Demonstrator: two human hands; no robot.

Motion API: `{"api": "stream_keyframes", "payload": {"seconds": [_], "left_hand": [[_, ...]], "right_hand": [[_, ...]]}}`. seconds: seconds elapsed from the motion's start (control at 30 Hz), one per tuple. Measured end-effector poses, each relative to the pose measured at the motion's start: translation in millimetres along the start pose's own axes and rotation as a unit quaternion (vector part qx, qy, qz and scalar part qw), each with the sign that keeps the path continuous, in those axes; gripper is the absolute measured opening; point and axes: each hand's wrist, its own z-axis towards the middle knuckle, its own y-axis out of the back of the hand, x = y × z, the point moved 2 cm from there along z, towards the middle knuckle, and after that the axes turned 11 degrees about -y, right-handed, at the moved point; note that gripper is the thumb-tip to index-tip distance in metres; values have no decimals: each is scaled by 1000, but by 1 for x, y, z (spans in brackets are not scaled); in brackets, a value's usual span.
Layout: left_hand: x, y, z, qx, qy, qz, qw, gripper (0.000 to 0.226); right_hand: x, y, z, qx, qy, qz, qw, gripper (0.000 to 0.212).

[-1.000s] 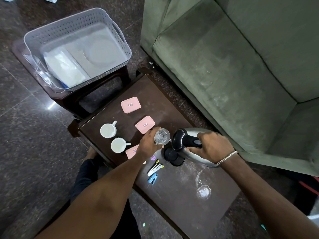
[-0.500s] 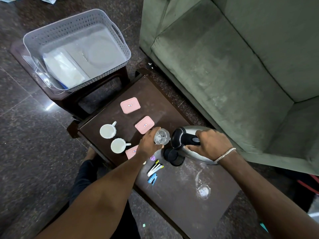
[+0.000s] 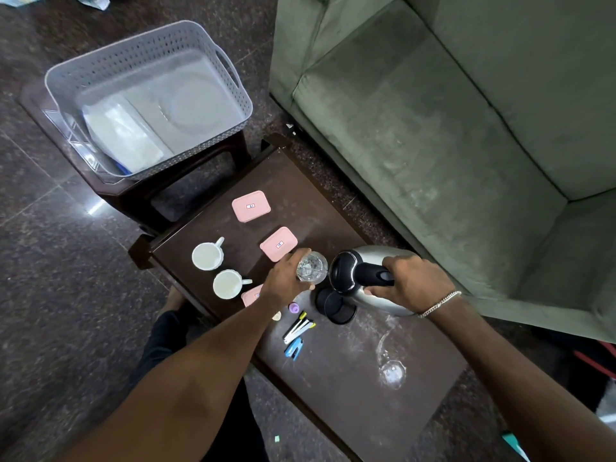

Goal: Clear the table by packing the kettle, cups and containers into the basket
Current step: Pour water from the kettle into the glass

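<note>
My right hand (image 3: 411,281) grips the black handle of the steel kettle (image 3: 366,278), which is tilted with its spout toward a clear glass (image 3: 311,267). My left hand (image 3: 286,283) holds that glass from the side, above the dark table (image 3: 333,378). The kettle's black base (image 3: 335,306) sits under it on the table. Two white cups (image 3: 207,255) (image 3: 228,283) stand at the table's left edge. Two pink containers (image 3: 250,206) (image 3: 278,244) lie farther back; a third (image 3: 251,295) is half hidden under my left wrist. The grey basket (image 3: 143,48) sits on a stool at the far left.
A second clear glass (image 3: 393,373) lies on the table near my right forearm. Small pens and a blue clip (image 3: 296,335) lie at the table's near edge. A green sofa (image 3: 450,111) runs along the table's right side. White sheets lie inside the basket.
Both hands have stayed nearly still, with the kettle held tilted against the glass. Only the camera view has shifted slightly.
</note>
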Motion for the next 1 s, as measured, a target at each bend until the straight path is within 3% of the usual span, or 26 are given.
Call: {"api": "stream_keyframes", "payload": {"seconds": [0.33, 0.73, 1.0], "left_hand": [[-1, 1, 1, 1, 1, 3, 1000, 84], [-4, 0, 1, 11, 11, 10, 1000, 84], [-14, 5, 3, 58, 20, 66, 996, 87]], "right_hand": [[-22, -7, 4, 50, -19, 39, 998, 49], [-44, -7, -6, 36, -38, 36, 998, 45], [-45, -5, -13, 26, -72, 109, 991, 37]]}}
